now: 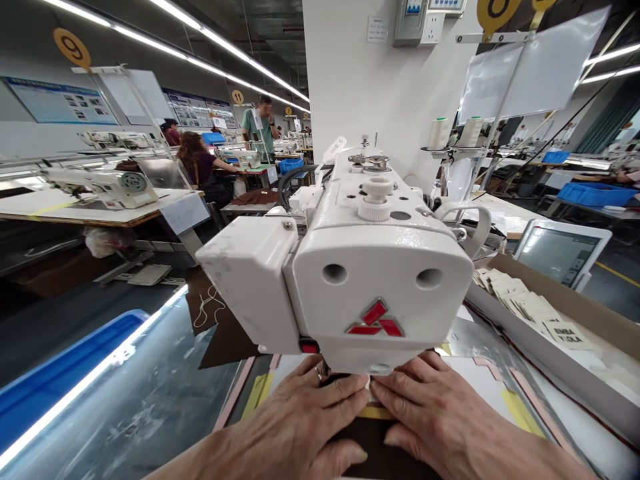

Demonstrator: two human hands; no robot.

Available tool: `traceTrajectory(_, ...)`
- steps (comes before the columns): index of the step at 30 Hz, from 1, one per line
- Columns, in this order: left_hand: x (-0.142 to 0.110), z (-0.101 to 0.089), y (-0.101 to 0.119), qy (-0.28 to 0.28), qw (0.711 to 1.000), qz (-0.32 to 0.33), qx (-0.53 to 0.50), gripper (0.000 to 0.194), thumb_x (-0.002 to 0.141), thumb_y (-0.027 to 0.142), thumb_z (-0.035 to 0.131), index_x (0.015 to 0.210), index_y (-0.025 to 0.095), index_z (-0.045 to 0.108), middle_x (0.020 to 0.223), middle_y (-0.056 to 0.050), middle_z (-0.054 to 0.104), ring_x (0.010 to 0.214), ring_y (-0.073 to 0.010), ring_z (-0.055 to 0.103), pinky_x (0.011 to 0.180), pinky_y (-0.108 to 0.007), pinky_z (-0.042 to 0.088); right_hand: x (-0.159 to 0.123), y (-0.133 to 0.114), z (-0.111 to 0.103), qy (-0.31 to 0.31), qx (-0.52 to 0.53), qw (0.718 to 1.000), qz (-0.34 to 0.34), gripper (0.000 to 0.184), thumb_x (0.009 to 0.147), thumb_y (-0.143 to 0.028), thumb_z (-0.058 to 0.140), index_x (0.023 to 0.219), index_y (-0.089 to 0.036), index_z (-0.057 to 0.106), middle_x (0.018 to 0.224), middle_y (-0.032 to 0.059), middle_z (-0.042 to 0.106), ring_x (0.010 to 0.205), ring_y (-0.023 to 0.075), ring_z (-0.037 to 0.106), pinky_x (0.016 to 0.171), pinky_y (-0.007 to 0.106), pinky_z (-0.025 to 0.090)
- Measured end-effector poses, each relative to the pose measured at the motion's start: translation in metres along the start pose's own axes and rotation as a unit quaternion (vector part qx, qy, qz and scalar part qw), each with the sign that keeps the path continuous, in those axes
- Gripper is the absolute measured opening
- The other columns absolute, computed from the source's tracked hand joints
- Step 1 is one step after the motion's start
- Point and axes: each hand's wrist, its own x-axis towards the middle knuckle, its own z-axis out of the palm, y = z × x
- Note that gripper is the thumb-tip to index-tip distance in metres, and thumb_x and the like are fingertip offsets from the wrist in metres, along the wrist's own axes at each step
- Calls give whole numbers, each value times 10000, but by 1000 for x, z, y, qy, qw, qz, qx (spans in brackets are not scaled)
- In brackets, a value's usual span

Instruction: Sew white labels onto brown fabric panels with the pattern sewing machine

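Directly ahead, the white head of a sewing machine [370, 267] with a red emblem hides the needle area. Below it lies dark brown fabric [377, 445], with a yellow strip [376, 413] across it. My left hand [313, 413] rests flat on the fabric from the left, its fingers stretched toward the machine. From the right, my right hand [435, 408] lies flat too, fingers extended. Between the two sets of fingertips shows a small part of a pale piece [370, 389], which the fingers touch at its edges. The machine covers whatever is behind the fingertips.
At right, a long cardboard box [613, 319] holds several cream labels [530, 303], beside a tablet screen [563, 250]. Thread cones [439, 133] stand behind. A brown fabric piece [227, 340] and a blue bin [65, 380] are at left. People [197, 163] sit or stand farther back.
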Motion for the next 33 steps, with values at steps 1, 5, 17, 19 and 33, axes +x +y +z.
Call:
traceTrajectory(1, 1, -2, 1, 7, 1000, -2, -7, 492, 974, 329, 708, 1441, 231, 587, 1477, -27, 620, 1368, -271, 574, 1233, -439, 375, 0, 0, 0, 6, -3, 1000, -2, 424, 1073, -500, 549, 1363, -204, 641, 1341, 9, 705, 1083, 247, 665, 926, 419, 498)
traceTrajectory(5, 7, -6, 3, -15, 999, -22, -43, 386, 998, 395, 686, 1362, 278, 632, 1395, 0, 674, 1320, -266, 598, 1234, -446, 356, 0, 0, -1, 17, -12, 1000, 1, 425, 1083, -497, 530, 1388, -215, 623, 1393, 26, 678, 1114, 240, 657, 917, 403, 494)
traceTrajectory(17, -4, -13, -8, -29, 999, 40, 17, 418, 1046, 394, 605, 1438, 254, 559, 1553, 21, 544, 1358, -267, 566, 1212, -384, 318, -3, 3, 10, 11, 21, 1000, 7, 441, 1095, -507, 510, 1450, -251, 568, 1416, -34, 654, 1148, 258, 613, 1022, 464, 418)
traceTrajectory(19, 1, -13, -7, -39, 998, 39, 10, 424, 1053, 449, 593, 1434, 265, 564, 1503, 21, 596, 1327, -272, 582, 1169, -379, 355, -3, 3, 10, 11, 18, 1000, 4, 439, 1096, -505, 508, 1444, -246, 574, 1437, -29, 642, 1148, 259, 612, 1025, 465, 414)
traceTrajectory(33, 2, -13, -1, -40, 999, 35, 10, 521, 990, 431, 696, 1452, 244, 544, 1489, -7, 607, 1327, -255, 590, 1176, -356, 382, -4, 4, 2, -15, 11, 1000, -5, 450, 1123, -497, 433, 1459, -232, 571, 1443, -36, 642, 1130, 237, 630, 979, 427, 424)
